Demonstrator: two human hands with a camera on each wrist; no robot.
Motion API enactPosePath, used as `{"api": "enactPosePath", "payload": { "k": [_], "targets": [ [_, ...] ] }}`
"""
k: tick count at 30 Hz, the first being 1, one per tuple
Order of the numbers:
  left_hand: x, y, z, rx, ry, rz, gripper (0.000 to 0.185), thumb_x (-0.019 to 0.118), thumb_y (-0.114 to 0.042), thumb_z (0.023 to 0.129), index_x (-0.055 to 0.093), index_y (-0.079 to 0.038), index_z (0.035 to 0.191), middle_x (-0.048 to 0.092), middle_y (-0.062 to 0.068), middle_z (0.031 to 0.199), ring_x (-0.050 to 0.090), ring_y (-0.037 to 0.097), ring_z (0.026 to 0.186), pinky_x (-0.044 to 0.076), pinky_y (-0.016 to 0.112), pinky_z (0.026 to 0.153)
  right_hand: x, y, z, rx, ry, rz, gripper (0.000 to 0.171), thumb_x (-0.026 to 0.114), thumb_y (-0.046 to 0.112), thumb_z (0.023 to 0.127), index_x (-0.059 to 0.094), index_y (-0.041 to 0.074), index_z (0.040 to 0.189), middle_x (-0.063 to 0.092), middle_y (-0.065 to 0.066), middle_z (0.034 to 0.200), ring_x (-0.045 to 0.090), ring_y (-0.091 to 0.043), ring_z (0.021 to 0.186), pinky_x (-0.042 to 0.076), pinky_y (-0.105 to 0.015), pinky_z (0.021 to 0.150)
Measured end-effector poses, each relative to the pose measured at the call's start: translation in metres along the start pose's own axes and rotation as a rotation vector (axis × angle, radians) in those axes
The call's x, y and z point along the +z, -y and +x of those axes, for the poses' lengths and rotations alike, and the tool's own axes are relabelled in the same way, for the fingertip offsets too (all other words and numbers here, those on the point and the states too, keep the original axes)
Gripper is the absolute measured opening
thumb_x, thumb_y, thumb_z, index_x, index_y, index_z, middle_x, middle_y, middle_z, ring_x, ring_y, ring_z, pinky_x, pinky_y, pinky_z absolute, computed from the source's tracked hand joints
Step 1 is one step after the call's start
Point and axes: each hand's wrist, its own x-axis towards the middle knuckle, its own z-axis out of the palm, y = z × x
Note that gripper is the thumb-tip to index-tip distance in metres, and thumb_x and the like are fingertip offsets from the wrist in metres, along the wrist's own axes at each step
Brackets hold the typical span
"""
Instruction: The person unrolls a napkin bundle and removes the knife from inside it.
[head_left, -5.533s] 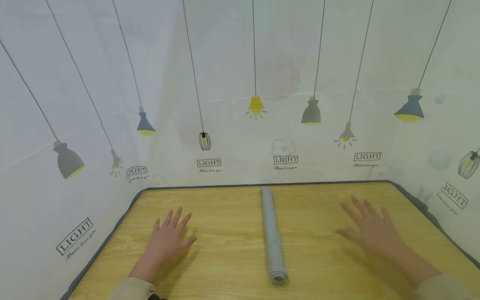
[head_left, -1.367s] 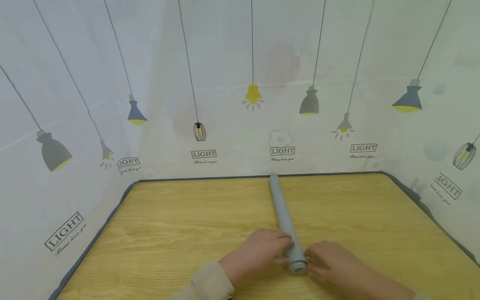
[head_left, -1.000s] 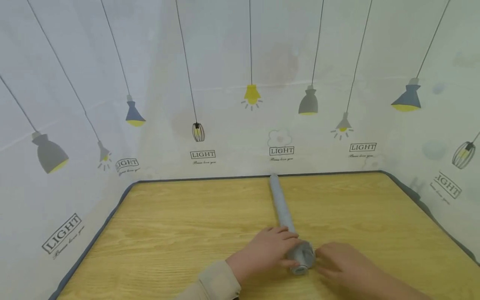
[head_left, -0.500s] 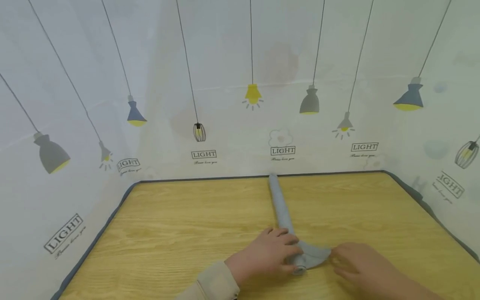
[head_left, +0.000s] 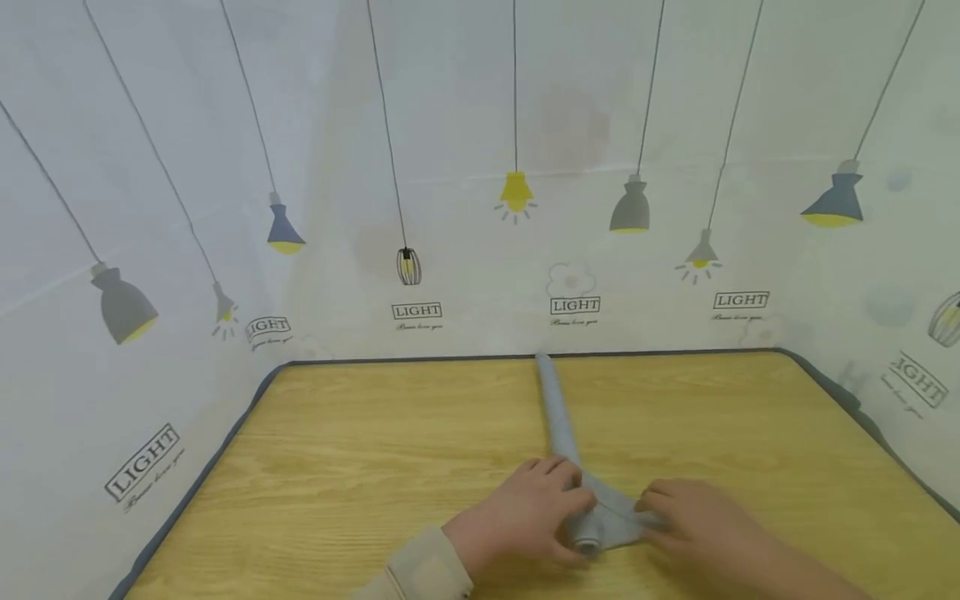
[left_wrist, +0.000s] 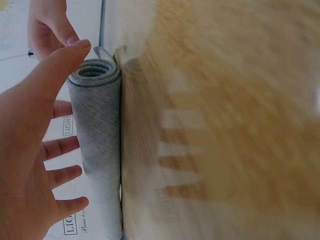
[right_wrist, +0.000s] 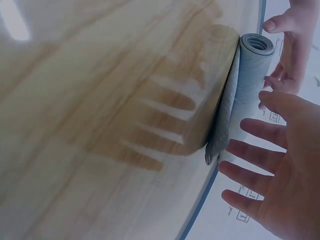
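A grey fabric-like mat (head_left: 557,408), mostly rolled up, lies lengthwise on the table, its far end at the back edge. My left hand (head_left: 528,508) holds the near part of the roll, fingers over the top and thumb by the coiled end (head_left: 587,546). To the right, a loose flap (head_left: 618,512) is drawn out from the roll. My right hand (head_left: 701,525) pinches the flap's outer edge. Both wrist views show fingers spread close along the mat, with the spiral end of the roll (left_wrist: 95,100) in the left wrist view and the flap (right_wrist: 225,115) in the right wrist view.
The wood-grain table (head_left: 360,442) has a dark edging (head_left: 420,360) along the back and sides. White walls (head_left: 457,267) printed with hanging lamps and LIGHT signs enclose it on the back, left and right.
Both hands, first spread over the table, came to the roll's near end. My right hand pulled a flap out to the right; its hold on the flap has since shifted slightly.
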Motion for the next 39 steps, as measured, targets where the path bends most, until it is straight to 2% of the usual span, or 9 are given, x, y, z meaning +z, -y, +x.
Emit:
{"api": "enactPosePath", "payload": {
  "k": [2, 5, 9, 13, 18, 22, 28, 35, 39],
  "targets": [
    [0.001, -0.001, 0.0, 0.003, -0.031, 0.023, 0.051, 0.064, -0.071, 0.077, 0.054, -0.027, 0.102, 0.042, -0.008, 0.108, 0.044, 0.012, 0.107, 0.042, 0.032, 0.092, 0.003, 0.004, 0.006, -0.017, -0.013, -0.021, 0.024, 0.074, 0.032, 0.085, 0.071, 0.015, 0.101, 0.064, 0.004, 0.097, 0.062, -0.016, 0.085, 0.053, -0.037, 0.072],
    [0.0, -0.001, 0.0, 0.0, -0.055, 0.045, 0.051, 0.061, -0.072, 0.078, 0.048, -0.024, 0.094, 0.039, -0.007, 0.101, 0.042, 0.011, 0.099, 0.041, 0.029, 0.086, 0.006, 0.008, 0.013, 0.014, 0.007, -0.025, 0.033, 0.071, 0.037, 0.087, 0.07, 0.013, 0.11, 0.065, -0.005, 0.11, 0.063, -0.026, 0.097, 0.052, -0.045, 0.08],
    [-0.002, -0.002, -0.001, -0.023, -0.046, 0.051, 0.049, 0.063, -0.066, 0.082, 0.055, -0.025, 0.107, 0.04, -0.007, 0.102, 0.042, 0.01, 0.098, 0.041, 0.029, 0.087, 0.01, 0.007, 0.018, 0.064, 0.065, 0.018, 0.049, 0.067, 0.045, 0.089, 0.064, 0.014, 0.127, 0.059, -0.013, 0.127, 0.056, -0.037, 0.112, 0.046, -0.056, 0.089],
    [-0.002, -0.003, -0.002, -0.035, -0.008, 0.055, 0.06, 0.063, -0.063, 0.084, 0.054, -0.029, 0.133, 0.046, -0.003, 0.121, 0.043, 0.013, 0.114, 0.041, 0.033, 0.097, 0.014, 0.003, 0.02, 0.082, 0.111, 0.041, 0.059, 0.062, 0.054, 0.089, 0.058, 0.02, 0.137, 0.05, -0.018, 0.139, 0.045, -0.045, 0.125, 0.036, -0.067, 0.095],
    [-0.001, 0.001, -0.005, -0.034, 0.064, 0.086, 0.061, 0.062, -0.061, 0.086, 0.051, -0.034, 0.139, 0.035, 0.001, 0.149, 0.036, 0.027, 0.135, 0.041, 0.045, 0.102, 0.019, -0.001, 0.022, 0.104, 0.141, 0.062, 0.061, 0.058, 0.061, 0.088, 0.056, 0.027, 0.139, 0.038, -0.017, 0.15, 0.032, -0.051, 0.134, 0.023, -0.077, 0.096],
    [0.002, 0.005, -0.01, -0.041, 0.117, 0.082, 0.059, 0.061, -0.058, 0.087, 0.048, -0.038, 0.141, 0.029, -0.003, 0.154, 0.03, 0.031, 0.139, 0.038, 0.05, 0.104, 0.022, -0.001, 0.025, 0.145, 0.164, 0.103, 0.062, 0.061, 0.061, 0.085, 0.057, 0.029, 0.138, 0.035, -0.018, 0.152, 0.028, -0.054, 0.134, 0.017, -0.081, 0.093],
    [0.003, 0.009, -0.019, -0.051, 0.156, 0.065, 0.053, 0.062, -0.051, 0.088, 0.051, -0.041, 0.139, 0.031, -0.006, 0.155, 0.027, 0.034, 0.141, 0.038, 0.054, 0.103, 0.024, 0.005, 0.028, 0.212, 0.195, 0.195, 0.065, 0.067, 0.061, 0.08, 0.061, 0.027, 0.135, 0.034, -0.022, 0.151, 0.027, -0.059, 0.131, 0.013, -0.084, 0.09],
    [0.0, 0.016, -0.029, -0.053, 0.17, 0.046, 0.046, 0.062, -0.049, 0.088, 0.056, -0.04, 0.133, 0.033, -0.005, 0.154, 0.028, 0.035, 0.141, 0.038, 0.056, 0.101, 0.025, 0.01, 0.034, 0.269, 0.212, 0.232, 0.065, 0.073, 0.057, 0.078, 0.063, 0.023, 0.132, 0.038, -0.024, 0.148, 0.028, -0.06, 0.13, 0.017, -0.084, 0.088],
    [0.0, 0.019, -0.037, -0.044, 0.137, 0.038, 0.048, 0.062, -0.054, 0.088, 0.056, -0.038, 0.133, 0.035, -0.002, 0.152, 0.033, 0.034, 0.138, 0.04, 0.056, 0.1, 0.024, 0.011, 0.036, 0.265, 0.219, 0.242, 0.065, 0.074, 0.057, 0.076, 0.064, 0.022, 0.131, 0.039, -0.025, 0.147, 0.028, -0.061, 0.13, 0.017, -0.085, 0.087]
  ]
}}
